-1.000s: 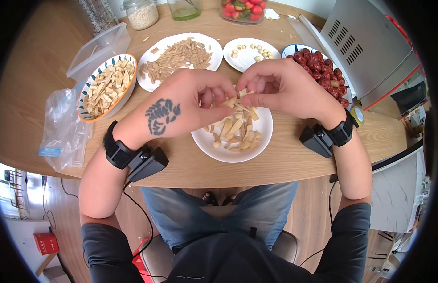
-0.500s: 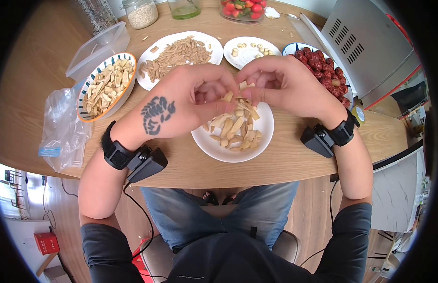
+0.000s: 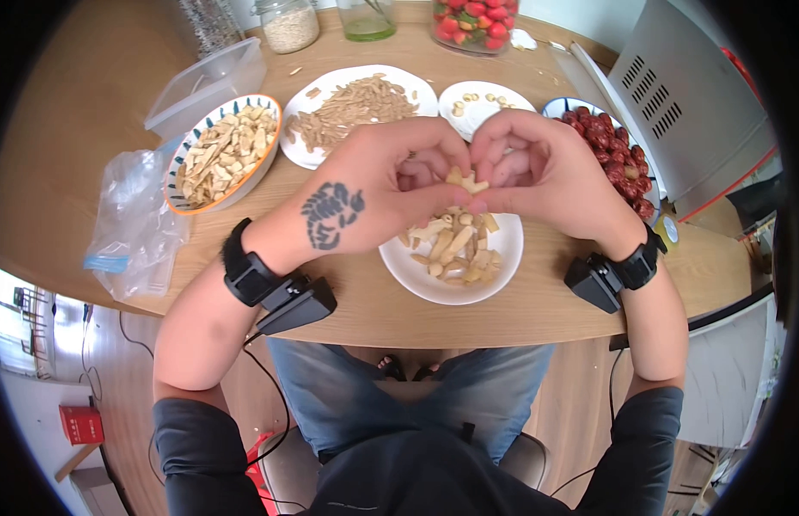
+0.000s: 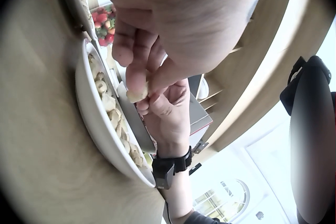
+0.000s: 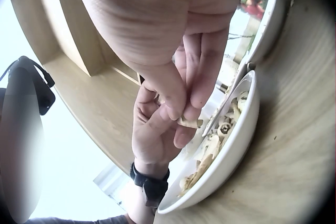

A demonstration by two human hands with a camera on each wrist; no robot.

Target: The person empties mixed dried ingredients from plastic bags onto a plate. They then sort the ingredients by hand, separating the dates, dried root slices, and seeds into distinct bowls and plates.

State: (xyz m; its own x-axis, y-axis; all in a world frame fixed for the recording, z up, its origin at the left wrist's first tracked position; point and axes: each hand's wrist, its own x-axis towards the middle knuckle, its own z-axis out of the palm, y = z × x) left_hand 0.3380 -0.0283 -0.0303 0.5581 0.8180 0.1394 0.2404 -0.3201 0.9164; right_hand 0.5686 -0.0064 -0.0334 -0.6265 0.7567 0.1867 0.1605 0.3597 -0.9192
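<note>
A pale dried piece (image 3: 468, 181) is pinched between both hands over the far rim of a white bowl (image 3: 451, 295) that holds similar pale slices. The left hand (image 3: 378, 185) grips it with thumb and fingers from the left. From the right, the right hand (image 3: 554, 176) pinches it too, and the thumb tips nearly meet. In the left wrist view the piece (image 4: 137, 96) shows at the left fingertips. The right wrist view shows the piece (image 5: 190, 123) under the right fingertips, above the bowl (image 5: 242, 129).
An orange-rimmed bowl of pale slices (image 3: 227, 155) stands left, beside a plastic bag (image 3: 128, 228) and clear container (image 3: 206, 86). Behind are a plate of brown pieces (image 3: 356, 107) and a plate of small round pieces (image 3: 481, 105). Red dates (image 3: 618, 155) and a grey appliance (image 3: 657, 95) are right.
The head view has shifted, so the table things appear farther right. Both hands have drawn closer together around the pale piece, which shows more plainly between the fingertips.
</note>
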